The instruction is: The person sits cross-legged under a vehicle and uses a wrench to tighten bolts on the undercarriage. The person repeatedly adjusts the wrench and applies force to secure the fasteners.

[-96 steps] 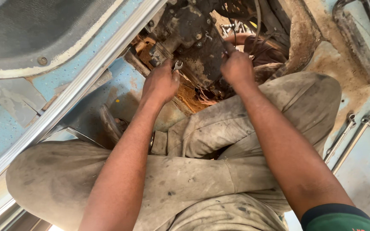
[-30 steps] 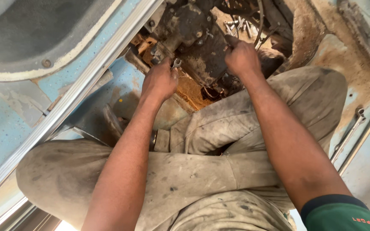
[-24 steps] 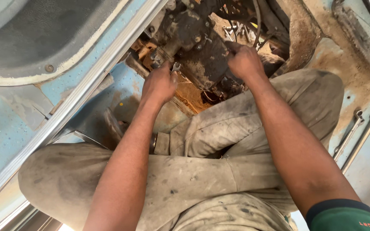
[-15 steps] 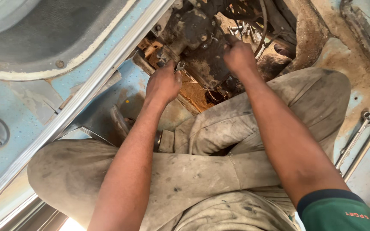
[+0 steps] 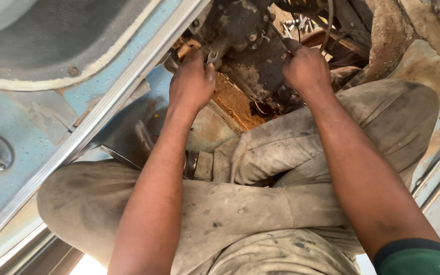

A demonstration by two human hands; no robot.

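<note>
Down low, left hand (image 5: 192, 84) closed around the shank of a small silvery metal open-ended spanner (image 5: 211, 57), forked head poking out just above the knuckles and pressed against the left flank of a dark, greasy, rust-streaked cast-metal mechanical housing (image 5: 245, 48) set in an opening of the floor. Right hand (image 5: 306, 69) curled into a fist on the right flank of the same housing, fingers wrapped round something dark and narrow there; exactly what, impossible to tell, since knuckles and grime hide it. Both forearms bare and stretched forward from the bottom of the view, well apart at the elbows and closer together at the wrists, with the housing between the two hands. Beneath the housing, a patch of orange-brown rusted sheet metal (image 5: 232, 102), just beside the left wrist. Below that, dusty, stained grey-beige trousers (image 5: 260, 203) over bent knees, filling the middle and lower part of the view. To the left, worn pale-blue painted metal floor (image 5: 36, 109), chipped and scuffed, crossed diagonally by a long bright aluminium strip (image 5: 108, 109) running from lower left to upper right. At the far right edge, a thin grey metal rod (image 5: 436, 165) lying on the floor, well apart from both hands.
</note>
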